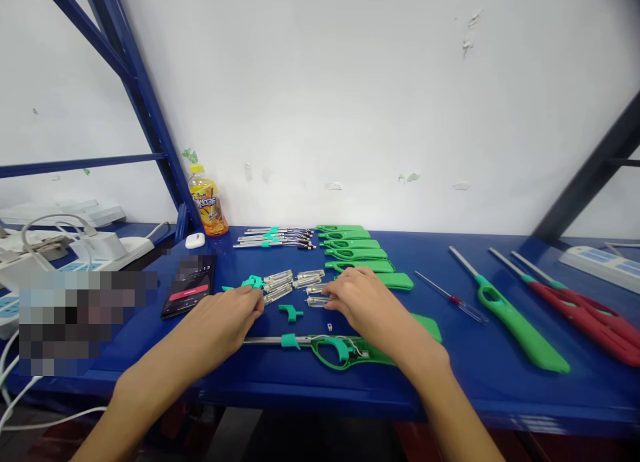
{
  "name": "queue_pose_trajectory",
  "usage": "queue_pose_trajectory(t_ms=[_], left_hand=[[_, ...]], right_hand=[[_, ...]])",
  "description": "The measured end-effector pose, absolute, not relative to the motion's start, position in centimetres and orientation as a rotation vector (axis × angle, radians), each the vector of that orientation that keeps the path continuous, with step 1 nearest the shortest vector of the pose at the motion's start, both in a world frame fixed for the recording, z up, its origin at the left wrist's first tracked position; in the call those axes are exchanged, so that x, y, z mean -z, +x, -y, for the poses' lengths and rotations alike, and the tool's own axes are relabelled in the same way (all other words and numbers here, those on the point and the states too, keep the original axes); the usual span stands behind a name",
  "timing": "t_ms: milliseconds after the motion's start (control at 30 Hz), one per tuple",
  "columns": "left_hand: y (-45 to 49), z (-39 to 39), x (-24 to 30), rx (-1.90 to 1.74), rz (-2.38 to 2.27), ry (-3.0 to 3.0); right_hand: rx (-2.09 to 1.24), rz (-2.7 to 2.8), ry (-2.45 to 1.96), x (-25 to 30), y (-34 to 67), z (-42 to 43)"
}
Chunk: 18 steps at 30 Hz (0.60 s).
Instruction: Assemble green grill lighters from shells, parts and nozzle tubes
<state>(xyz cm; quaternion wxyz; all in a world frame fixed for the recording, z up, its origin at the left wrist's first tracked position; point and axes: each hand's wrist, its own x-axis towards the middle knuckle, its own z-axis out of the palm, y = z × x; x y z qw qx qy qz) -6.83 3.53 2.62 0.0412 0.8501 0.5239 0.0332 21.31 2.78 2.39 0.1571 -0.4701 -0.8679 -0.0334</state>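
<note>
My left hand (pixel 227 315) rests palm down on the blue table (pixel 450 369), fingertips beside a teal trigger part (pixel 253 283) and a row of clear gas tubes (pixel 278 285). My right hand (pixel 367 302) lies over the table with its fingertips pinched on a small clear tube (pixel 316 301). Between the hands sits a loose teal clip (pixel 291 311). In front of them lies an open green lighter half (pixel 340 352) with a metal rod, teal collar and white wires inside.
Green lighter shells (pixel 353 249) and metal rods with wires (pixel 275 239) are stacked at the back. A small screwdriver (pixel 453 298), a finished green lighter (pixel 515 322) and red lighters (pixel 585 312) lie to the right. A phone (pixel 189 285), a drink bottle (pixel 209 201) and power strips sit left.
</note>
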Motion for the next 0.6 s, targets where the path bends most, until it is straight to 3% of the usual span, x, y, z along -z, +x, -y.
queue_pose_trajectory(t_ms=[600], left_hand=[[-4.2, -2.4, -4.3, -0.662, -1.465, 2.412]], right_hand=[[0.186, 2.409, -1.269, -2.3, 21.5, -1.7]])
